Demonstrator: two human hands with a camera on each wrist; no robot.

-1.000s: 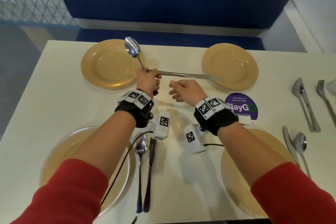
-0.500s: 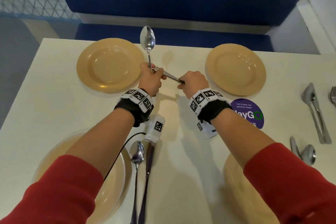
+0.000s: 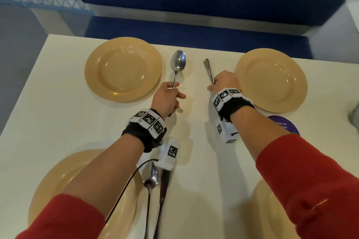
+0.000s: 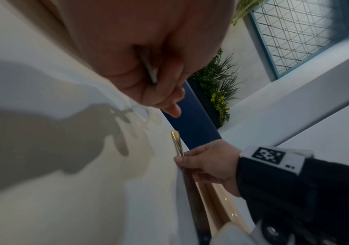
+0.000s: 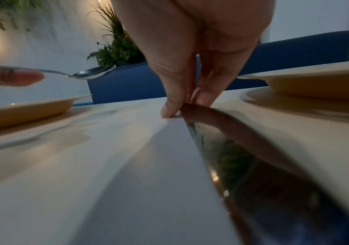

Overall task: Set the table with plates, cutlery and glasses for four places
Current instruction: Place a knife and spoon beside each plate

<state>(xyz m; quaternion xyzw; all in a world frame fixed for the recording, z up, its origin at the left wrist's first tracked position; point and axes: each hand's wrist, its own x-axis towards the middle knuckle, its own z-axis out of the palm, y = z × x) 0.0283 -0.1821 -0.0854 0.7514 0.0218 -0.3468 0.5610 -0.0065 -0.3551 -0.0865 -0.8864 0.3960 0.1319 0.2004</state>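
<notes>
Cutlery is in both our hands, between the two far plates. Our left hand (image 3: 166,96) pinches the spoon (image 3: 177,65) by its handle, the bowl pointing away, just beside the far left plate (image 3: 122,69). Our right hand (image 3: 225,83) pinches the knife (image 3: 208,70) near its middle, with its handle end pointing away and its blade low over the white worktop (image 3: 58,122), near the far right plate (image 3: 272,79).
</notes>
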